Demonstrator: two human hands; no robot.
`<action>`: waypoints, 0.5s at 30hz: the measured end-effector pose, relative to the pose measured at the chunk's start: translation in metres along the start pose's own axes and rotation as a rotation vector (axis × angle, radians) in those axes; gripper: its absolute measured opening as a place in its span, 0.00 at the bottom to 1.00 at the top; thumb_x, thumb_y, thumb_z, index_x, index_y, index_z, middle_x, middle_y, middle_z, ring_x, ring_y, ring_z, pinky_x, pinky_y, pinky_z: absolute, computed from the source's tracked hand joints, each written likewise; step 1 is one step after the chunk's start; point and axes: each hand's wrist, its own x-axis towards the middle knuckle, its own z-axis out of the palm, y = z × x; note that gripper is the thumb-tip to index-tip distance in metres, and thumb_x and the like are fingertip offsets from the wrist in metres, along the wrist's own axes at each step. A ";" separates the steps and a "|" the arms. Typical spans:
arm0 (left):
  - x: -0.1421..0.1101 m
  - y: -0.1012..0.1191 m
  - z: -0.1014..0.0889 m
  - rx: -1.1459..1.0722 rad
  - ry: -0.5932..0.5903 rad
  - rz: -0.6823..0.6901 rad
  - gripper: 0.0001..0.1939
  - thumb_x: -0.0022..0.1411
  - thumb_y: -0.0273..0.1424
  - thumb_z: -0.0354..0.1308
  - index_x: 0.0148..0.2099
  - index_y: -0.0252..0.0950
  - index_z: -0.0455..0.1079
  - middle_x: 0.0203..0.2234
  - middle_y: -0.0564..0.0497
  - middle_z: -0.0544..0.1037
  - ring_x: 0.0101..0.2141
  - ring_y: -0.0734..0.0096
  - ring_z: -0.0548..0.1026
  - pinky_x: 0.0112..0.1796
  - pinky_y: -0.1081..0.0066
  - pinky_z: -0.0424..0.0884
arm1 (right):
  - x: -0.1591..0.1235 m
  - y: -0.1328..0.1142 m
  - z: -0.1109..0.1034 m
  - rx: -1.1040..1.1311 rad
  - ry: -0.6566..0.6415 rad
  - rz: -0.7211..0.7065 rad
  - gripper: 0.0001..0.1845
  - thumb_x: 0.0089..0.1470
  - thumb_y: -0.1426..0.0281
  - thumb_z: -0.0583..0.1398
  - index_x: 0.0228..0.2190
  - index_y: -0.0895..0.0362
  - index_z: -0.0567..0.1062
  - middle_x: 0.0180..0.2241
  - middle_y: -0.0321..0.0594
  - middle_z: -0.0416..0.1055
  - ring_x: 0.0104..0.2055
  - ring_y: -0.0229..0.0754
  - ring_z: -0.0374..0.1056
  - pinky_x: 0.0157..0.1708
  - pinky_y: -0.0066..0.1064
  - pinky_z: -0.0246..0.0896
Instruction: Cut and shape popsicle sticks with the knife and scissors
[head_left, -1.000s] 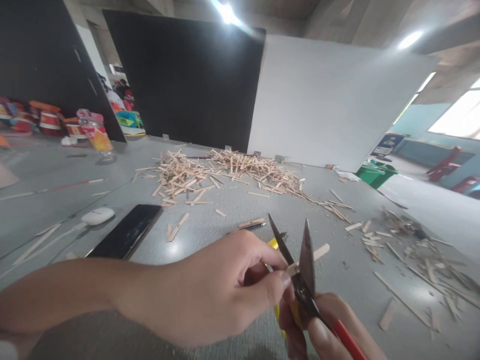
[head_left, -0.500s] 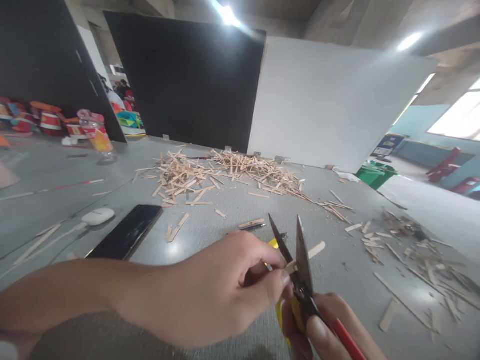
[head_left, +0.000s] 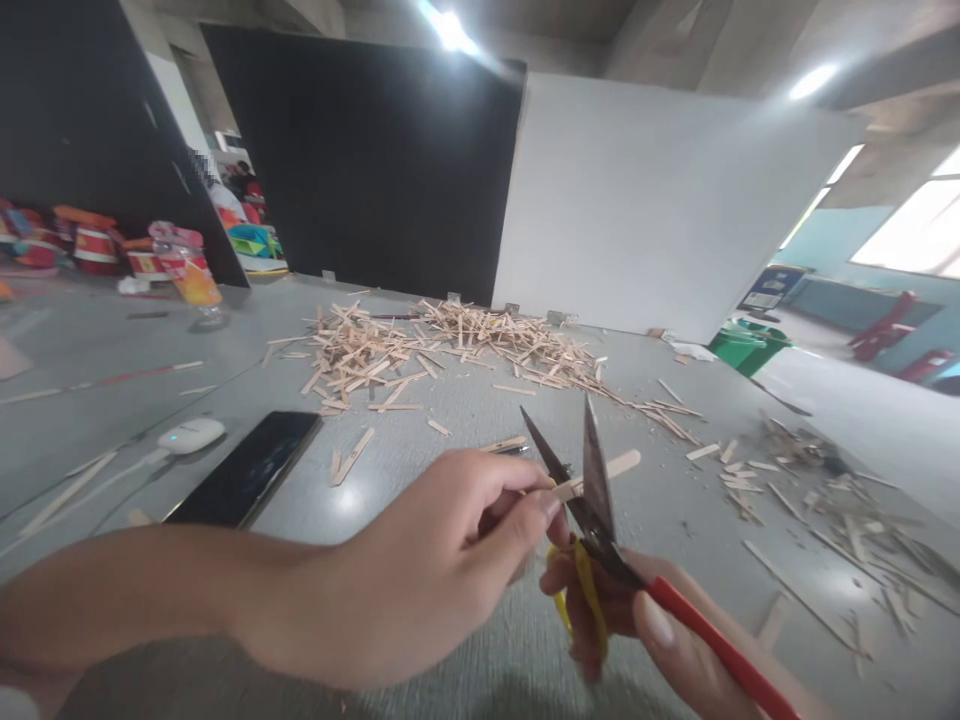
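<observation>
My left hand [head_left: 435, 570] pinches a thin wooden stick [head_left: 611, 467] between thumb and forefinger and holds it level above the grey table [head_left: 465, 420]. My right hand [head_left: 660, 630] grips scissors [head_left: 585, 490] with a red handle and a yellow handle. Their blades stand apart in a V, and the stick lies between them, its free end poking out to the right.
A big heap of cut wooden sticks [head_left: 450, 345] lies at the table's middle back, with more scraps [head_left: 817, 500] scattered to the right. A black phone [head_left: 247, 470] and a white earbud case [head_left: 191, 435] lie at the left. A drink bottle [head_left: 191, 275] stands far left.
Both hands have lifted slightly and the scissors have tilted, showing more of the red and yellow handles. The stick stays between the parted blades.
</observation>
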 end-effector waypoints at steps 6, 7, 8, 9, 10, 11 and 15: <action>0.011 -0.013 0.003 0.028 0.103 0.098 0.20 0.79 0.38 0.46 0.33 0.37 0.65 0.19 0.61 0.58 0.20 0.80 0.54 0.19 0.79 0.52 | 0.006 0.008 -0.010 0.074 -0.033 0.173 0.40 0.57 0.33 0.53 0.41 0.56 0.79 0.30 0.44 0.75 0.32 0.50 0.73 0.37 0.42 0.68; 0.014 -0.014 0.001 0.079 0.180 0.157 0.19 0.78 0.38 0.48 0.33 0.37 0.64 0.20 0.60 0.60 0.21 0.80 0.56 0.20 0.78 0.53 | 0.007 0.009 -0.011 0.087 -0.025 0.209 0.40 0.57 0.33 0.53 0.41 0.56 0.79 0.30 0.44 0.76 0.32 0.50 0.73 0.37 0.42 0.68; 0.018 -0.015 -0.003 0.152 0.306 0.214 0.17 0.77 0.37 0.48 0.35 0.37 0.66 0.21 0.60 0.62 0.21 0.80 0.58 0.21 0.78 0.53 | 0.007 0.009 -0.011 0.096 -0.017 0.234 0.39 0.58 0.33 0.53 0.40 0.55 0.80 0.30 0.45 0.76 0.33 0.50 0.73 0.38 0.43 0.68; 0.021 -0.016 -0.007 0.199 0.399 0.255 0.16 0.77 0.37 0.49 0.36 0.37 0.67 0.20 0.60 0.61 0.20 0.79 0.57 0.21 0.77 0.53 | 0.008 0.009 -0.011 0.100 -0.006 0.243 0.38 0.59 0.34 0.53 0.40 0.55 0.80 0.31 0.45 0.76 0.33 0.51 0.74 0.39 0.43 0.68; 0.023 -0.015 -0.012 0.224 0.434 0.250 0.15 0.77 0.36 0.49 0.37 0.37 0.67 0.19 0.61 0.58 0.19 0.79 0.55 0.20 0.76 0.52 | 0.008 0.008 -0.011 0.094 0.012 0.231 0.37 0.60 0.35 0.53 0.40 0.55 0.80 0.31 0.45 0.76 0.34 0.51 0.73 0.40 0.44 0.68; 0.025 -0.014 -0.016 0.227 0.375 0.219 0.15 0.77 0.37 0.49 0.37 0.37 0.68 0.18 0.62 0.57 0.19 0.79 0.54 0.20 0.76 0.51 | 0.009 0.007 -0.011 0.077 0.042 0.199 0.36 0.61 0.37 0.53 0.40 0.56 0.80 0.31 0.44 0.76 0.35 0.51 0.73 0.41 0.44 0.68; 0.024 -0.006 -0.020 0.146 0.002 -0.003 0.18 0.78 0.40 0.45 0.38 0.38 0.68 0.16 0.61 0.60 0.18 0.78 0.57 0.19 0.77 0.53 | 0.016 0.000 -0.014 -0.081 0.229 -0.002 0.28 0.64 0.43 0.57 0.37 0.55 0.78 0.29 0.41 0.74 0.34 0.49 0.71 0.39 0.42 0.66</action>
